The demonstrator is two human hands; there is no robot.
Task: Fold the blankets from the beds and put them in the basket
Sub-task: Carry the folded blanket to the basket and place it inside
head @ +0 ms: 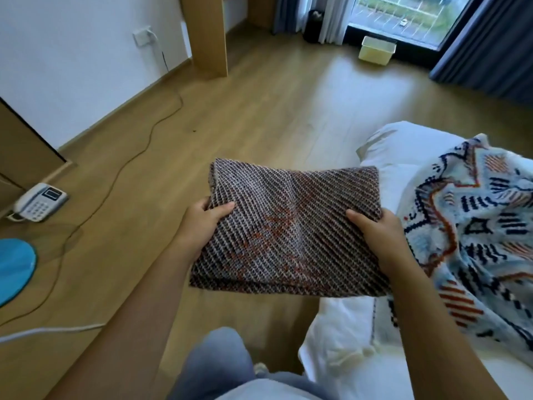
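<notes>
A folded dark knit blanket with diagonal stripes and orange marks is held flat in the air, over the floor beside the bed. My left hand grips its left edge, thumb on top. My right hand grips its right edge the same way. A second blanket, light blue with navy and orange patterns, lies unfolded and rumpled on the white bed at the right. A pale yellow basket stands on the floor by the window, far from my hands.
Wooden floor stretches from me to the basket. A cable snakes across the floor at the left, near a white telephone and a blue round thing. A wooden post and dark curtains frame the window.
</notes>
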